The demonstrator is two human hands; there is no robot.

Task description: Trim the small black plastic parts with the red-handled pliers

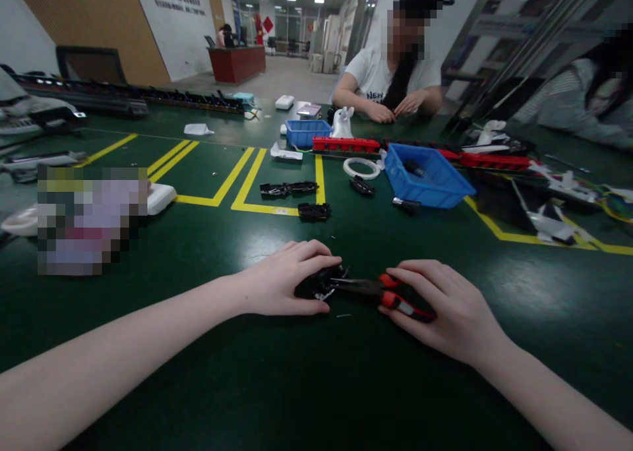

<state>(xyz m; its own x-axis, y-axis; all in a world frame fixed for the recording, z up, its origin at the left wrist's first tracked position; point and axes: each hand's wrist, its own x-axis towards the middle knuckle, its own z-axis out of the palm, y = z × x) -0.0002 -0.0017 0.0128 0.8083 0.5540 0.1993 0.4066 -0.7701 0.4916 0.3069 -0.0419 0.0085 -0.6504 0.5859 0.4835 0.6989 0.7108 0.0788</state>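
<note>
Right in close now, pinching with the left hand (284, 278) between arched fingers (319, 260) and a straight thumb (309, 306), half-curling the right hand (445, 306) opposite, slanting bare forearms (148, 345) in from both lower corners!

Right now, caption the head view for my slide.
At a green table, the left hand holds a small black part while the right hand holds red-handled pliers, tips at the part.

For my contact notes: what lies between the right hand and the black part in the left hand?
In the head view, needle-nose pliers, held by the right hand, span it, their tips at the black part.
</note>
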